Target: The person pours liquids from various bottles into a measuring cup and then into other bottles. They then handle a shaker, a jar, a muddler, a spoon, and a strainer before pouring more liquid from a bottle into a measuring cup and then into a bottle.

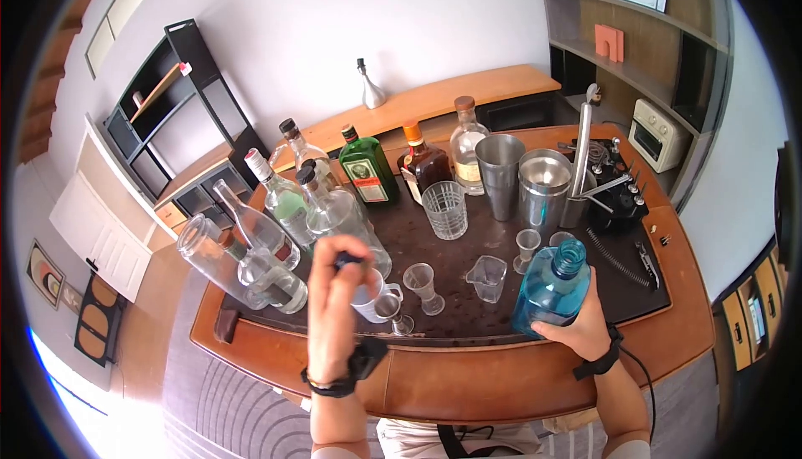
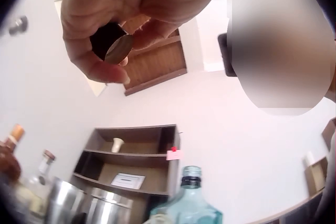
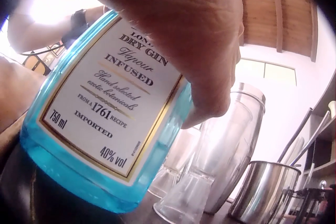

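Observation:
My right hand (image 1: 585,325) grips a blue glass gin bottle (image 1: 545,292) by its body, near the front edge of the bar mat. The bottle's mouth has no cap on it, and its white label reads dry gin in the right wrist view. Raised over the left part of the table, my left hand (image 1: 332,317) pinches a dark bottle cap (image 2: 108,43) between thumb and fingers. Below that hand are a metal jigger (image 1: 390,309) and a small clear glass (image 1: 424,289). A clear beaker (image 1: 487,279) stands left of the gin bottle.
Several liquor bottles crowd the left and back, among them a green bottle (image 1: 368,167). A cut-glass tumbler (image 1: 444,210), shaker tins (image 1: 499,177) and a black rack of bar tools (image 1: 618,200) stand toward the right. The table's leather edge (image 1: 468,381) runs along the front.

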Tool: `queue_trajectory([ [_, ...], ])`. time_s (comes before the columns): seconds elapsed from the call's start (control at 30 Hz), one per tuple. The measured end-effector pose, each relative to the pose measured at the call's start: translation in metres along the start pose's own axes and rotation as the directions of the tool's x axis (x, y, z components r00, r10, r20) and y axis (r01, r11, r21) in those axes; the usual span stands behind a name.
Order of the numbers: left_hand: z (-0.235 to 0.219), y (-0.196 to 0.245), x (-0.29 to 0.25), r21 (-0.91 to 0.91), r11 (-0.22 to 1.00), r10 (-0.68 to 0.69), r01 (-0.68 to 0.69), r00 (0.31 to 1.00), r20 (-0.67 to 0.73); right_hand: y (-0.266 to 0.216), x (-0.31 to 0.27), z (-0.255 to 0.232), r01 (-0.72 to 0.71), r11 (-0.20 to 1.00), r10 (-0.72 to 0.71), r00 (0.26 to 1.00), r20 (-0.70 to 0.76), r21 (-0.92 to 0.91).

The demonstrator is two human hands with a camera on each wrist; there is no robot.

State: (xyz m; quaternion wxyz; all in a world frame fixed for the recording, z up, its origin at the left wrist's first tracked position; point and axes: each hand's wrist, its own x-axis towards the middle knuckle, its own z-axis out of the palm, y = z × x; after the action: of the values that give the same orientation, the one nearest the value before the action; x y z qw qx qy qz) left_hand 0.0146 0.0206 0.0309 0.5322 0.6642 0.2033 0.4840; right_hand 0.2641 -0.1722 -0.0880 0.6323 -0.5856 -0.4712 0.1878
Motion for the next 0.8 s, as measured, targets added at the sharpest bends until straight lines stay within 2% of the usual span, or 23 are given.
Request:
queue_trajectory([
  [0.13,-0.068,-0.025,-0.014,0.328,0.909,-0.186,0.256,0.956,-0.228,0.002,0.001,0.002,-0.037,0.997,0.039,0.999,-0.018,0.074],
  [0.2,-0.092,-0.052,-0.027,0.499,0.844,-0.11,0.195,0.975,-0.194,0.001,0.001,0.002,-0.057,0.995,0.059,0.998,-0.029,0.084],
  [0.23,-0.102,-0.062,-0.034,0.57,0.792,-0.138,0.22,0.973,-0.183,-0.002,0.001,0.002,-0.064,0.995,0.067,0.997,-0.033,0.082],
  [0.27,-0.109,-0.069,-0.04,0.557,0.781,-0.23,0.283,0.959,-0.165,-0.003,0.002,0.003,-0.07,0.995,0.073,0.997,-0.035,0.077],
  [0.53,-0.118,-0.111,-0.031,0.67,0.727,-0.219,0.149,0.975,0.022,0.004,0.002,0.003,-0.083,0.993,0.088,0.994,-0.059,0.079],
  [0.57,-0.115,-0.11,-0.028,0.678,0.71,-0.275,0.191,0.961,0.018,0.004,0.002,0.003,-0.082,0.993,0.088,0.994,-0.06,0.084],
  [0.67,-0.114,-0.12,-0.022,0.724,0.675,-0.26,0.144,0.964,0.051,0.005,0.002,0.003,-0.083,0.992,0.089,0.994,-0.058,0.098],
  [0.8,-0.111,-0.122,-0.018,0.686,0.71,-0.286,0.157,0.955,0.077,0.003,0.002,0.003,-0.099,0.987,0.107,0.993,-0.054,0.124],
])
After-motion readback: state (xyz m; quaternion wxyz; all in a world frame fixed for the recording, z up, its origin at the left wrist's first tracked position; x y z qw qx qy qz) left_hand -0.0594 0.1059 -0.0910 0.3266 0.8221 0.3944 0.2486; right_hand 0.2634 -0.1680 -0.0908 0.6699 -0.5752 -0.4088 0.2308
